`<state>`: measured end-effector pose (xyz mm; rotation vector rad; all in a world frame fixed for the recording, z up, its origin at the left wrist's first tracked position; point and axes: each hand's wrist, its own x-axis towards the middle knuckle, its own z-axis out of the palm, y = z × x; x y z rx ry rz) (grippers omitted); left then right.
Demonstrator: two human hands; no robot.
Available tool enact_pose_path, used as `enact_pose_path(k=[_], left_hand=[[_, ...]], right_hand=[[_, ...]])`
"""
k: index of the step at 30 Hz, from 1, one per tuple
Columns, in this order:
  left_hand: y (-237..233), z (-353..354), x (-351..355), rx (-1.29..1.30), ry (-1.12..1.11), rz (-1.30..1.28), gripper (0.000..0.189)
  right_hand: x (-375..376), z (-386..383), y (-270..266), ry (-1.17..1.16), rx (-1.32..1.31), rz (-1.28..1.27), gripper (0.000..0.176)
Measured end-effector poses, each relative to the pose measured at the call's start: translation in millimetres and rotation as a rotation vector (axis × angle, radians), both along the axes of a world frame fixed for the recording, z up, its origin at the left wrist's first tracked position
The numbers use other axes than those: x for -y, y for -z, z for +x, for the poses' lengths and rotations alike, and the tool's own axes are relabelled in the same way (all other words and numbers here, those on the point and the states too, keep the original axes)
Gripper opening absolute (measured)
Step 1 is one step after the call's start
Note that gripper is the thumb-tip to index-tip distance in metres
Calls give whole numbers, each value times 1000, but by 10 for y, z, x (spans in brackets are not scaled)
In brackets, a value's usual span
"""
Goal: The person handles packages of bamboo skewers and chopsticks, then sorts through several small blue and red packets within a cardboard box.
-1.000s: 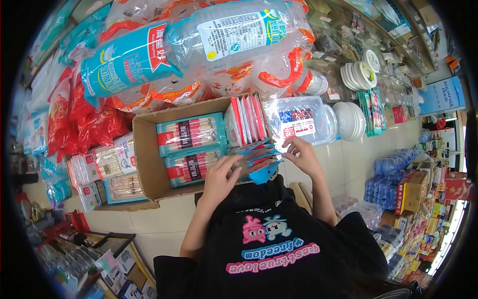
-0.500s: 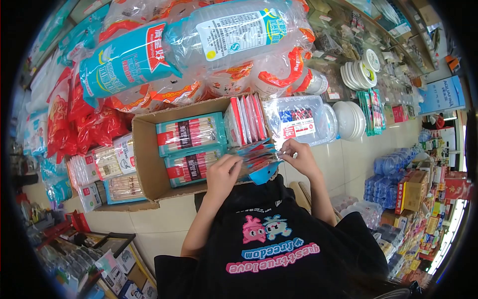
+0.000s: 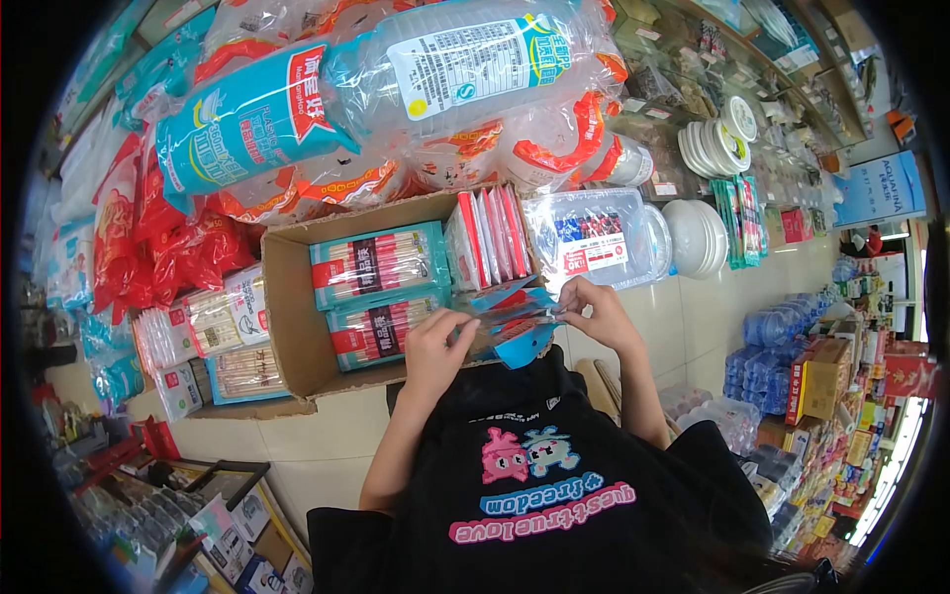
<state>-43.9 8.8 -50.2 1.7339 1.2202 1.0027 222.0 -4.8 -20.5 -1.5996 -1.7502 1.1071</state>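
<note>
Both my hands pinch a clear plastic packet [image 3: 520, 309] with blue and red printing, stretched between them at the near right corner of a cardboard box [image 3: 302, 332]. My left hand [image 3: 438, 346] has its left end between thumb and fingers, over the box's near edge. Gripped by my right hand [image 3: 602, 317] is the other end, outside the box. A blue hang tab [image 3: 524, 346] dangles below. What the packet holds cannot be made out. Inside the box lie packs of wooden chopsticks [image 3: 376, 262], with thin red and white packets [image 3: 490, 238] upright beside them.
Bagged plastic cups [image 3: 465, 69] are piled behind the box. To its right are clear lidded containers [image 3: 594, 233] and stacked white bowls [image 3: 698, 238]. More chopstick packs [image 3: 233, 317] stand left, near red plastic bags [image 3: 198, 238]. Shelved goods line the right side.
The packet between my hands has flattened and turned slightly, and its printed face shows differently. My hands have shifted only a little; the box and surrounding goods stay put.
</note>
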Motion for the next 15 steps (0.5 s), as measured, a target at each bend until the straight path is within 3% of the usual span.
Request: enact_pose_path(k=[15], left_hand=[[7,33,32,-9,68,83,17]], right_hand=[[14,5,46,30,-53,-30,33]])
